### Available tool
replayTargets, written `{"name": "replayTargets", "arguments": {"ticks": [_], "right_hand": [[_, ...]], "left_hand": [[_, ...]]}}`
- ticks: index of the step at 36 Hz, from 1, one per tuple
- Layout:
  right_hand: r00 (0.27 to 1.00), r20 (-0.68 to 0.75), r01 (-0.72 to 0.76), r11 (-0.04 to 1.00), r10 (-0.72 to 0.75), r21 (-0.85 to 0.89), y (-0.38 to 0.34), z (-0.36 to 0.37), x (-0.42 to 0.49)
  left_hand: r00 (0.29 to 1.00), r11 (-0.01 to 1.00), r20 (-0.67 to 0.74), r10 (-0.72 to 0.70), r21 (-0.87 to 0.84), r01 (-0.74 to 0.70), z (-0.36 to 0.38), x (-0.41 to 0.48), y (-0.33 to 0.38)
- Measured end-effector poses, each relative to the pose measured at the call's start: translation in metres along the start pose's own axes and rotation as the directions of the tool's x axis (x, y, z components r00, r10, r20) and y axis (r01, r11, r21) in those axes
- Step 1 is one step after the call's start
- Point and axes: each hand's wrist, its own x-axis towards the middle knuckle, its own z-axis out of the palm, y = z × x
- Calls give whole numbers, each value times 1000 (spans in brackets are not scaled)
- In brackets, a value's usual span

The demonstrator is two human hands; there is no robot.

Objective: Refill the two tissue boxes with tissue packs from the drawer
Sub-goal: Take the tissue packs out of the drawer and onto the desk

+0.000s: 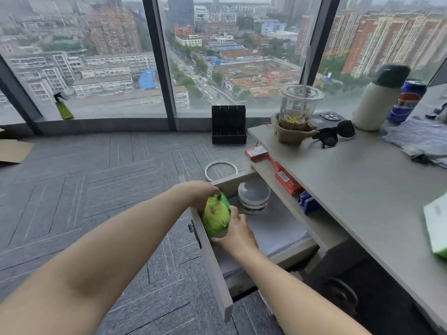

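Hands (238, 228) and (202, 193) clamp our green tissue pack (216, 217) at the drawer (212, 267) front edge; soft wrapping could slip and fall.

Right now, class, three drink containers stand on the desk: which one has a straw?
The clear plastic cup in the brown cardboard holder: a straw rises through its lid. The white flask has a dark cap, and the blue can has none.
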Motion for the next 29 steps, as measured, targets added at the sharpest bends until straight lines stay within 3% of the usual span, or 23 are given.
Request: {"name": "replayTargets", "arguments": {"ticks": [6,18,24,29], "right_hand": [[999,-31,-19,1000,18,-19,1,3,4],[1000,-14,-19,998,19,-53,22,-31,9],[999,-43,-9,1000,8,-15,21,-43,1],[984,-163,83,995,-72,58,12,-63,-16]], "left_hand": [[998,998,-57,4,61,0,2,7,6],[996,996,-55,-64,-63,60,13,12,24],[982,998,-180,-59,-29,55,11,5,27],[955,995,-287,-70,-91,46,-12,-16,31]]}}
